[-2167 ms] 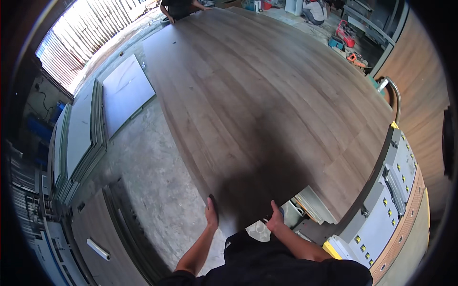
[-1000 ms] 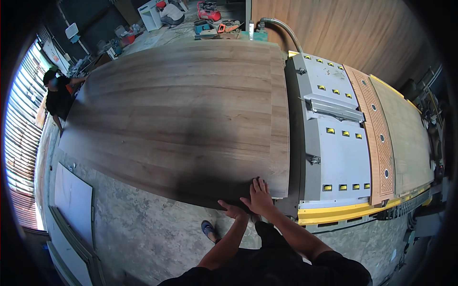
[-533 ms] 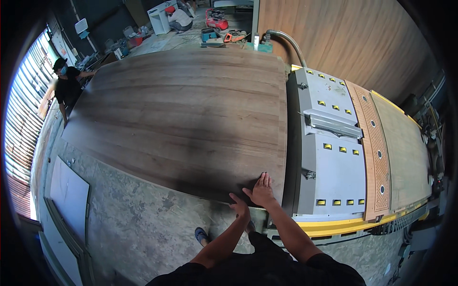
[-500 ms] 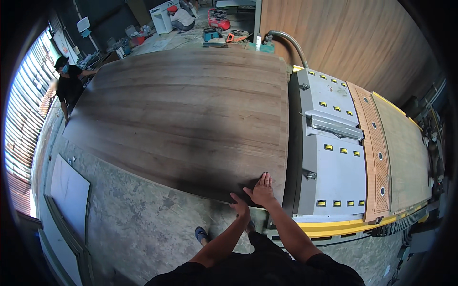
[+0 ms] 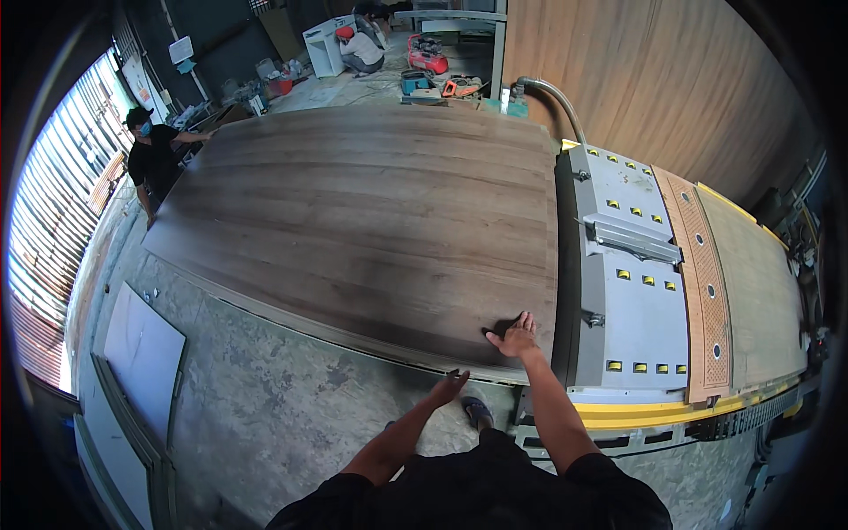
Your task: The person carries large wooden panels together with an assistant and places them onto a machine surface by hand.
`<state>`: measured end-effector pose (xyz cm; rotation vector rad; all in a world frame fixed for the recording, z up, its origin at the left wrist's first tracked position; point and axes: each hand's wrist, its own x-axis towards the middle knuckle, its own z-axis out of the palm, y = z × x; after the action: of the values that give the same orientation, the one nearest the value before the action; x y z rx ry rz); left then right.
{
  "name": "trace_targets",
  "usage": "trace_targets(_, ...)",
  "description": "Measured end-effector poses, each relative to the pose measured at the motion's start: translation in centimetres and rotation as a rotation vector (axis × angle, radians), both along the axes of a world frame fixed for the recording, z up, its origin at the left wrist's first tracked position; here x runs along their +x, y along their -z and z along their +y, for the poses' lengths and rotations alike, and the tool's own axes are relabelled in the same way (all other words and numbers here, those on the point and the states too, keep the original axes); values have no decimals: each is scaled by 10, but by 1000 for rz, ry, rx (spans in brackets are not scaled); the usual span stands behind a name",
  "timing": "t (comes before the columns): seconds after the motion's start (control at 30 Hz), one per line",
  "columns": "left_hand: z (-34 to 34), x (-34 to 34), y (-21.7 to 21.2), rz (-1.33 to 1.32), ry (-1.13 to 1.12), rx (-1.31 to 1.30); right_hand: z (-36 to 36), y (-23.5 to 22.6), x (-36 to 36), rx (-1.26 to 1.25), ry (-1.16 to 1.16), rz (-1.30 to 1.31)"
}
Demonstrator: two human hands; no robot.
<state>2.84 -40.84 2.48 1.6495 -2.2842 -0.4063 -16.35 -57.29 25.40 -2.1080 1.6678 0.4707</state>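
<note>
A large wood-grain panel [image 5: 371, 221] lies flat in front of me, its near edge close to my body. My right hand [image 5: 517, 337] rests palm down on it near the right near corner, fingers stretched and thumb out to the left. Lower and to the left, my left hand [image 5: 450, 387] is at the panel's near edge, its fingers bunched and partly hidden. At the far left end, a masked co-worker [image 5: 155, 159] in a dark cap and black shirt has both hands at the panel's edge.
Right of the panel stands a grey machine bed [image 5: 634, 318] with yellow rollers and a yellow front rail [image 5: 632, 413]. White boards [image 5: 141, 353] lean at the left. Behind are a red compressor [image 5: 427, 55], an orange tool [image 5: 461, 87], and a crouching person [image 5: 360, 49].
My left hand has come off the panel's top down to its near edge. The right hand stays flat near the corner. The whole view has shifted, with things appearing farther right.
</note>
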Motion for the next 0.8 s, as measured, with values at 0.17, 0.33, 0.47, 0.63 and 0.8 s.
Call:
trace_targets(0.17,113,138,-11,25,50,246,10,13,-35,-78,39,-110)
trace_targets(0.33,277,226,-61,-23,-891,690,18,30,-50,-209,-32,-205)
trace_targets(0.47,381,191,-92,432,-1479,1006,16,29,-44,-261,-107,-164)
trace_targets(0.63,399,80,-92,647,-1582,1167,4,38,-37,-271,-70,-34)
trace_targets(0.8,350,28,-77,803,-1451,1083,-18,33,-23,-132,-90,31)
